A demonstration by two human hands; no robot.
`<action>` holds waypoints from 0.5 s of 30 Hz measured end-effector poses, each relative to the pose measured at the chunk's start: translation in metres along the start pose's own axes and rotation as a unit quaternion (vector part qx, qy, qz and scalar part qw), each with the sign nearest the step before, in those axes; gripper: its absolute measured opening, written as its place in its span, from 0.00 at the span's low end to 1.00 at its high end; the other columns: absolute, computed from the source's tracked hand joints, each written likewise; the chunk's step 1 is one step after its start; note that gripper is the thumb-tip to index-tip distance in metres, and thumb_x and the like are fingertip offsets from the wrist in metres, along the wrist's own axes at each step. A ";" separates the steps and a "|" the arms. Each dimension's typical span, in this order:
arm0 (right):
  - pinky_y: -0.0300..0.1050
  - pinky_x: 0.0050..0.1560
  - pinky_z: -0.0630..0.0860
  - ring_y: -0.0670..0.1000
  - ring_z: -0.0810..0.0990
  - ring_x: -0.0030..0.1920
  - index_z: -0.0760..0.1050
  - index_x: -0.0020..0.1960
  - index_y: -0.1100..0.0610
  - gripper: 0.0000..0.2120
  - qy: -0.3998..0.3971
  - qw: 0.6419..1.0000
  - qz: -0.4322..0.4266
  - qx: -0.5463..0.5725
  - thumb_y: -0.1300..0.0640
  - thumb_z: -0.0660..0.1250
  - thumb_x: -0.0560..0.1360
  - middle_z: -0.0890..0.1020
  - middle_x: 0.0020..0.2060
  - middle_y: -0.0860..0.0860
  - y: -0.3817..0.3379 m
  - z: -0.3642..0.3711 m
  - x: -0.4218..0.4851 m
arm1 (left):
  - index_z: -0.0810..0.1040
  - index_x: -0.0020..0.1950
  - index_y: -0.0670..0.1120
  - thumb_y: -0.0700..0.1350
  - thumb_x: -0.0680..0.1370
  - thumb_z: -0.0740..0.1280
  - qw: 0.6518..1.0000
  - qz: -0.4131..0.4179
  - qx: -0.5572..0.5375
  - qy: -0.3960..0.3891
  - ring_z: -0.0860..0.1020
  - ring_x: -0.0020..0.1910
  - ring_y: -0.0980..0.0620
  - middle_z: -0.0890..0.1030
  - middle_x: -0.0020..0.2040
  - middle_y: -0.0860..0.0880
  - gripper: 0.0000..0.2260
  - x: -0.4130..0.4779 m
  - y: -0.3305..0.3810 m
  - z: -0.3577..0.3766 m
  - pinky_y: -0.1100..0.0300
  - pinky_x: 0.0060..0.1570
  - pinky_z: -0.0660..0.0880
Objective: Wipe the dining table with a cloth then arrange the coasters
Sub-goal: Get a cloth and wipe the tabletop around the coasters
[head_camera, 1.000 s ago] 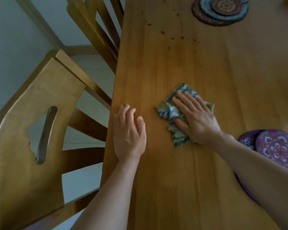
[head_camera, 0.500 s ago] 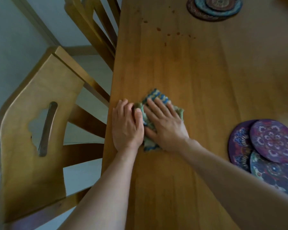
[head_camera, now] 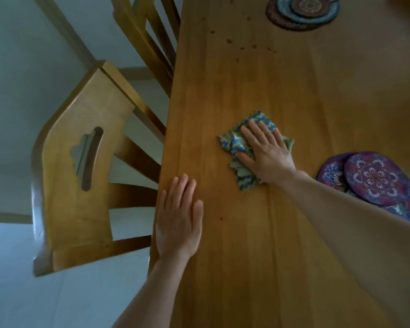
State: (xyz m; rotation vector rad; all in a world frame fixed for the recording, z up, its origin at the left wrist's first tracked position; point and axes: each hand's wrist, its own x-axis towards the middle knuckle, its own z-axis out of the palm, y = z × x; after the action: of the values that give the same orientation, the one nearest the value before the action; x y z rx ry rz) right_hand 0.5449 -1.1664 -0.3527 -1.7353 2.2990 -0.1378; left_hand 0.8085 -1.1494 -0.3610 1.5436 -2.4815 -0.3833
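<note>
**Operator:** State of the hands?

**Checker:** The left hand (head_camera: 179,223) lies flat at the edge of the worktop (head_camera: 246,268), fingers straight, holding nothing. The right hand (head_camera: 265,155) lies flat on the cloth (head_camera: 232,143) with straight fingers and presses it down without gripping it.

**Operator:** Change in the last half second?

**Checker:** The cloth then touched the left hand. It now lies apart from it, ahead and to its right. Judgement: an outward stroke, so wiping is in progress.

**Operator:** Remaining work?

**Checker:** Dark spots (head_camera: 242,46) far ahead of both hands still show. The purple coasters (head_camera: 376,178), just right of the right forearm, and the blue coasters (head_camera: 301,10), beyond the spots, lie overlapped and are not yet arranged.
</note>
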 end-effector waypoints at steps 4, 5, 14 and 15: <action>0.49 0.76 0.34 0.48 0.40 0.78 0.47 0.80 0.46 0.31 -0.008 0.999 0.024 0.031 0.37 0.49 0.80 0.46 0.79 0.46 -0.025 0.005 -0.011 | 0.65 0.76 0.49 0.58 0.84 0.40 1.000 0.009 -0.003 -0.006 0.54 0.78 0.54 0.62 0.78 0.52 0.27 -0.027 -0.005 0.000 0.53 0.76 0.48; 0.49 0.75 0.34 0.47 0.40 0.78 0.48 0.79 0.46 0.30 -0.008 0.999 0.010 0.036 0.38 0.48 0.81 0.47 0.79 0.46 -0.033 0.008 -0.023 | 0.65 0.76 0.49 0.58 0.84 0.41 1.000 0.008 -0.009 -0.002 0.53 0.78 0.54 0.62 0.78 0.52 0.27 -0.029 -0.006 -0.001 0.53 0.76 0.48; 0.55 0.76 0.39 0.48 0.43 0.78 0.52 0.79 0.44 0.30 -0.043 0.990 -0.132 0.019 0.35 0.46 0.79 0.50 0.79 0.45 -0.101 0.038 -0.148 | 0.69 0.74 0.46 0.56 0.82 0.43 0.997 -0.008 -0.077 0.020 0.56 0.78 0.55 0.66 0.77 0.51 0.28 -0.029 -0.006 -0.002 0.52 0.77 0.52; 0.55 0.75 0.41 0.49 0.45 0.78 0.53 0.78 0.43 0.31 -0.042 0.989 -0.141 0.003 0.34 0.48 0.79 0.52 0.78 0.45 -0.096 0.041 -0.158 | 0.69 0.74 0.47 0.56 0.82 0.43 0.996 -0.009 -0.082 0.022 0.56 0.78 0.56 0.66 0.77 0.52 0.28 -0.029 -0.007 -0.002 0.53 0.77 0.52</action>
State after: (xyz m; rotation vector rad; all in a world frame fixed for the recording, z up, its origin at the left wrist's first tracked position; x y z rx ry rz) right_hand 0.6856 -1.0396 -0.3474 -2.0128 1.9829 -0.1214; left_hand 0.8275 -1.1262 -0.3621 1.4933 -2.3407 -0.5358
